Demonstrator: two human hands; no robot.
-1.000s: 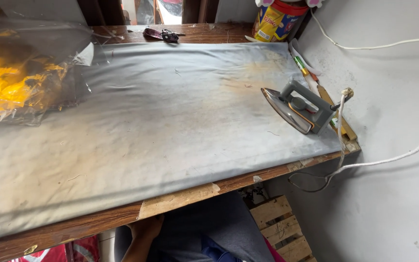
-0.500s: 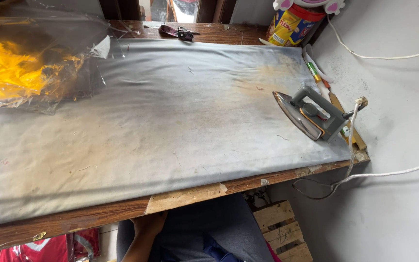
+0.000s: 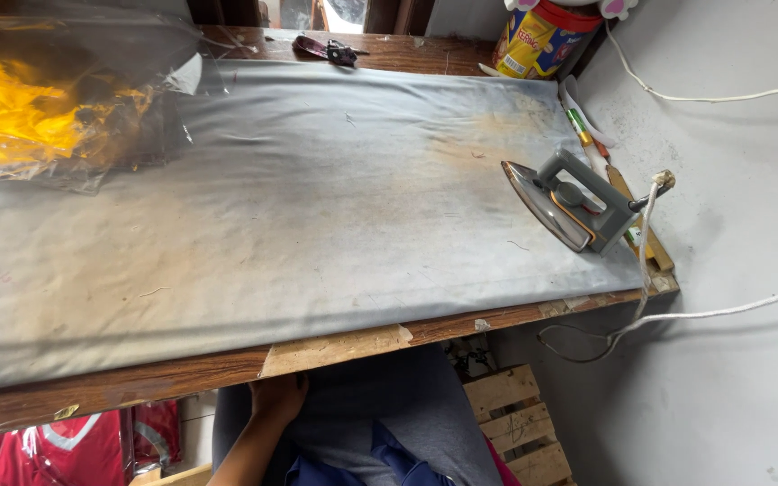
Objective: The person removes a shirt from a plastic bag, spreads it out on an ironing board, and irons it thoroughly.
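My left hand (image 3: 275, 398) rests on my lap just below the table's front edge, on grey trousers (image 3: 380, 405). Its fingers are partly tucked under the wooden edge (image 3: 182, 373), so their pose is hidden, and I see nothing in it. My right hand is out of view. On the table lies a grey, scorched pressing cloth (image 3: 299, 216). A grey electric iron (image 3: 569, 200) stands tipped on its side at the cloth's right end, far from my hand.
A clear plastic bag with yellow fabric (image 3: 38, 108) lies at the table's far left. A colourful tin (image 3: 542, 40) and a dark small tool (image 3: 326, 49) sit at the back edge. The iron's white cord (image 3: 704, 313) hangs along the right wall. A wooden pallet (image 3: 515, 414) lies below.
Only my view has shifted a little, so the table and iron sit differently in frame. My left hand stays on my lap and nothing on the table has moved.
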